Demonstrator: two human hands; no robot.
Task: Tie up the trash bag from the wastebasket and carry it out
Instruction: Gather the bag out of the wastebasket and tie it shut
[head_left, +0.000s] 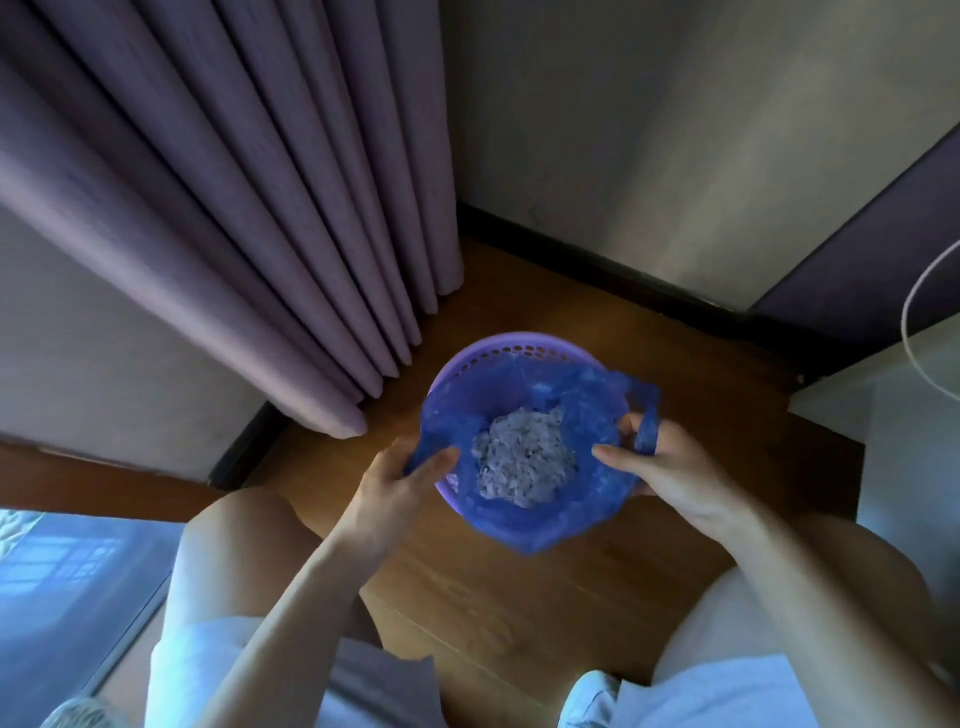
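A round purple wastebasket (511, 347) with a perforated rim stands on the wooden floor in a corner. A blue plastic trash bag (540, 525) lines it and holds a heap of crumpled pale paper (524, 460). My left hand (400, 480) pinches the bag's left edge at the basket rim. My right hand (670, 465) grips the bag's right side, with one blue handle loop (647, 426) running over its fingers. The bag's mouth is open and its near edge hangs over the basket's front.
Purple curtains (249, 208) hang to the floor left of the basket. A pale wall with a dark skirting board (597, 254) runs behind it. My bare knees flank the basket. A white piece of furniture (909, 415) stands at right.
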